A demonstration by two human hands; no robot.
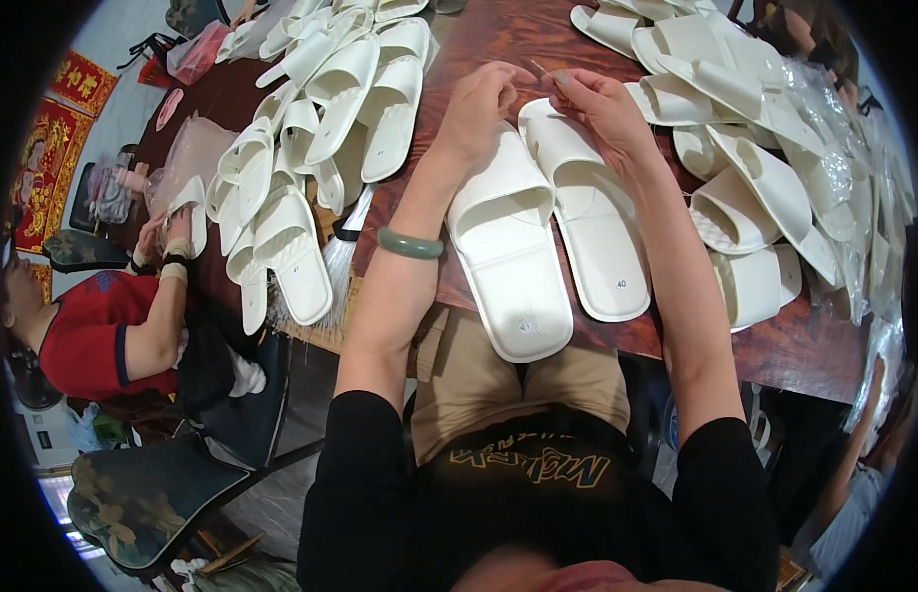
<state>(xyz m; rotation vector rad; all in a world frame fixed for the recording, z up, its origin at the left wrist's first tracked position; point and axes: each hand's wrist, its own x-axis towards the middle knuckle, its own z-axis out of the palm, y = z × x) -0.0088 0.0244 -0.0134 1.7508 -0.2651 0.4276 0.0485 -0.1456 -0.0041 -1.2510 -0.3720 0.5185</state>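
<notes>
Currently, I see the right hand [605, 111] pinching a thin strand [542, 68] near white slide slippers [523, 281]. Left hand [481, 109] curled; I cannot tell its grip.

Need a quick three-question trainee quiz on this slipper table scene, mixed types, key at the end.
1. Multiple choice. The white, strap-topped slipper nearer the person's bare left hand lies with its toe:
A) toward the person
B) away from the person
C) to the person's right

2. True or false: the smooth, green, ring-shaped bangle is worn on the right forearm.

3. Fill in: the short-sleeved shirt on the co-worker at picture left is ____.

Key: 1. B; 2. False, left forearm; 3. red
</notes>
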